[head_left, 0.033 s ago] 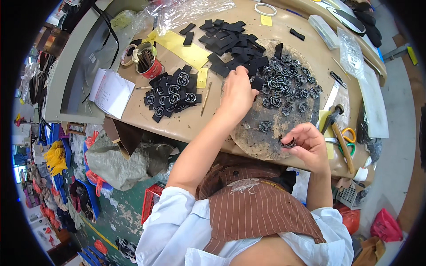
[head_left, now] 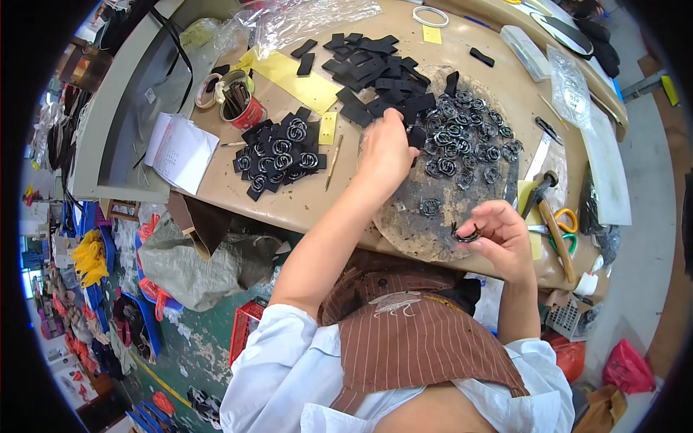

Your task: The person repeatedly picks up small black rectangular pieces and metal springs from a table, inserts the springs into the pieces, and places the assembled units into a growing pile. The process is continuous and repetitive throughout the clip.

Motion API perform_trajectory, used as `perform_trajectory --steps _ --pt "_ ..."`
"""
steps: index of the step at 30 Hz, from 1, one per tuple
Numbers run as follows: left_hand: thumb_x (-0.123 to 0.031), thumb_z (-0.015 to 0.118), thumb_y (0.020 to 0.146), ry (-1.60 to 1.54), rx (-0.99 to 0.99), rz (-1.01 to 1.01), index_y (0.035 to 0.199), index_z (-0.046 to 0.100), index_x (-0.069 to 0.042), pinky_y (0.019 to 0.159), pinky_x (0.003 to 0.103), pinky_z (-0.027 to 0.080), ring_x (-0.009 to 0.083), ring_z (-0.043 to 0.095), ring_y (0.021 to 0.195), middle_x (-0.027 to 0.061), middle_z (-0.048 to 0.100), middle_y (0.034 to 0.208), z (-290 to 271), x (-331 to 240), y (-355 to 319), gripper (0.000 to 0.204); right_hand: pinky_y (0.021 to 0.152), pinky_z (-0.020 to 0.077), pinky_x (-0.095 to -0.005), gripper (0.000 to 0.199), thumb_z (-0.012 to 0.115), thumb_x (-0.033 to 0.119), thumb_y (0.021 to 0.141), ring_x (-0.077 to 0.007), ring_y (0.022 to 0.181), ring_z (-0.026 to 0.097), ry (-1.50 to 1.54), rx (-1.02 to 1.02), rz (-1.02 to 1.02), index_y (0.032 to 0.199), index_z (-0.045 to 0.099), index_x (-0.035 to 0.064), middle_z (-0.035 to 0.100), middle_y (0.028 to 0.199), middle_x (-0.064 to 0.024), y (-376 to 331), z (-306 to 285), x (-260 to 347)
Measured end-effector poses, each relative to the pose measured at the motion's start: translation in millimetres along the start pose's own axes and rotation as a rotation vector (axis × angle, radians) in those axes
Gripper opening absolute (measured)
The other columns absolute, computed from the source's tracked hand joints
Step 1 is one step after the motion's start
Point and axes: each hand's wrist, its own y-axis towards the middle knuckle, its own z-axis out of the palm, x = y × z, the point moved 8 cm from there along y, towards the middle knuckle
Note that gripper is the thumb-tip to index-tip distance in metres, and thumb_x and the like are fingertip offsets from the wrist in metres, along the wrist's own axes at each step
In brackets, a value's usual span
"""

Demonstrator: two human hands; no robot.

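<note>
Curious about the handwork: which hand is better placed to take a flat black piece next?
Probably the left hand: it is at the edge of the flat black pieces; the right hand, farther off, holds a dark piece.

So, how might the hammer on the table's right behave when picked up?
The hammer would probably feel head-heavy, given its chunky dark head. The wooden-looking handle should stay stiff. Lifting might nudge the scissors, whose loops lie close by.
</note>
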Motion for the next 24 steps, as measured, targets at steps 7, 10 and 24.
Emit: perform_trajectory --steps 7,10,24 --pt "-0.004 0.062 0.080 -1.142 0.346 -0.369 0.087 0.057 0.002 0.070 0.027 0.049 0.0153 0.062 0.080 0.0085 0.063 0.087 4.2 -3.8 -38.2 0.010 0.073 0.0504 -0.0260 0.027 0.063 -0.007 0.076 -0.0163 0.080 0.063 -0.035 -0.061 -0.080 0.100 0.052 -0.0012 0.061 0.086 -0.0078 2.2 -19.7 -8.6" --pt "-0.007 0.059 0.085 -1.413 0.355 -0.393 0.087 0.058 0.000 0.071 0.024 0.048 0.0125 0.061 0.081 0.0080 0.064 0.088 -0.2 -13.7 -64.4 0.008 0.074 0.0501 -0.0267 0.021 0.064 -0.007 0.075 -0.0177 0.079 0.063 -0.017 -0.003 -0.175 0.093 0.056 -0.0019 0.061 0.085 -0.0101 5.9 0.1 6.9" --pt "0.002 0.049 0.089 -1.289 0.343 -0.229 0.123 0.044 0.004 0.082 0.023 0.047 0.0117 0.057 0.097 0.0112 0.058 0.109 -27.9 -62.5 -100.8 0.034 0.070 0.0516 -0.0257 0.022 0.066 -0.014 0.068 -0.0172 0.079 0.062 -0.255 -0.046 -0.381 0.085 0.060 -0.0016 0.061 0.088 -0.0130 5.1 10.0 37.0"
